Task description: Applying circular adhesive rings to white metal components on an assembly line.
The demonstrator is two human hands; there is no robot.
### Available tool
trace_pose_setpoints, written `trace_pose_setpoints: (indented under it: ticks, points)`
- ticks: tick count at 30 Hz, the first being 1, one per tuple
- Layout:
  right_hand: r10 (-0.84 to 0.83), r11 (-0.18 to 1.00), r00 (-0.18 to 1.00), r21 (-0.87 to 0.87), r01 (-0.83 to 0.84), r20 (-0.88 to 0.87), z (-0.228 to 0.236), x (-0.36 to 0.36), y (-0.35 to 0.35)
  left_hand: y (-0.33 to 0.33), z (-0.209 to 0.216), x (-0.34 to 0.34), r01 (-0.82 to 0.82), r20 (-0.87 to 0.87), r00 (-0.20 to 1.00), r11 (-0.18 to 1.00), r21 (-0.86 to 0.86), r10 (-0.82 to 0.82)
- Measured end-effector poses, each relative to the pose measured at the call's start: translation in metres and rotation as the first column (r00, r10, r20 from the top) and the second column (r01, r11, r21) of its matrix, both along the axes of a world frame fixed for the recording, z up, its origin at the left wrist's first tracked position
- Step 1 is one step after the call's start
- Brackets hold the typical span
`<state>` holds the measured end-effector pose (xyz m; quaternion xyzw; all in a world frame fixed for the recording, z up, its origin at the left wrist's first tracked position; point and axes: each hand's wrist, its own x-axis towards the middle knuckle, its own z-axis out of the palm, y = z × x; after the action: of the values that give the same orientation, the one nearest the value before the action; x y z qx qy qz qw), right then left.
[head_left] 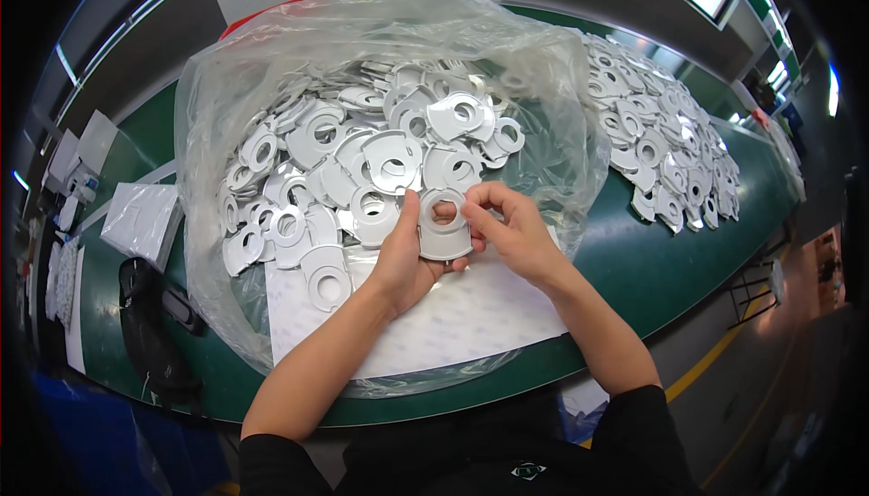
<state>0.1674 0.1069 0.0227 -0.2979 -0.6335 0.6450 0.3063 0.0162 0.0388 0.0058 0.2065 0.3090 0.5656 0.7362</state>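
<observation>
A white plastic part [445,242], flat with a round hole near its upper end, is held up in front of me. My left hand [403,261] grips it from the left, thumb along its edge and fingers behind it. On its right side, my right hand [509,229] pinches the edge near the hole between thumb and forefinger. Just beyond my hands lies a heap of similar white parts [391,161] in a spread clear plastic bag [213,125]. Beneath my hands is a white sheet [425,333] with faint marks.
A second pile of white parts [670,157] lies on the green table [625,270] at the right. On the left are a wrapped white stack [140,220] and a black pouch-like item [149,333]. The table's near edge curves in front of me.
</observation>
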Motion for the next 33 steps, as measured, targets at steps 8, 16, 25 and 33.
trace_pose_setpoints:
  ticks: [8,16,25,33]
  points:
    - [0.002,1.0,1.0,0.015,-0.002,-0.02,-0.0052,0.0,0.0025,0.0012,-0.0023,-0.0002,0.002,0.004,1.0,1.0,-0.007,-0.002]
    - [-0.001,1.0,1.0,0.018,0.001,-0.02,-0.0041,-0.0005,0.0015,0.0005,-0.0022,0.0,-0.004,0.02,1.0,1.0,-0.023,0.004]
    - [-0.009,0.999,1.0,0.033,0.009,0.006,-0.0021,-0.0008,0.0009,0.0009,-0.0021,-0.0005,0.008,0.013,1.0,1.0,-0.019,-0.007]
    - [-0.041,0.998,0.999,0.054,0.042,-0.01,-0.0045,-0.003,-0.0012,0.0004,-0.0006,0.001,-0.008,-0.006,1.0,0.999,-0.039,0.008]
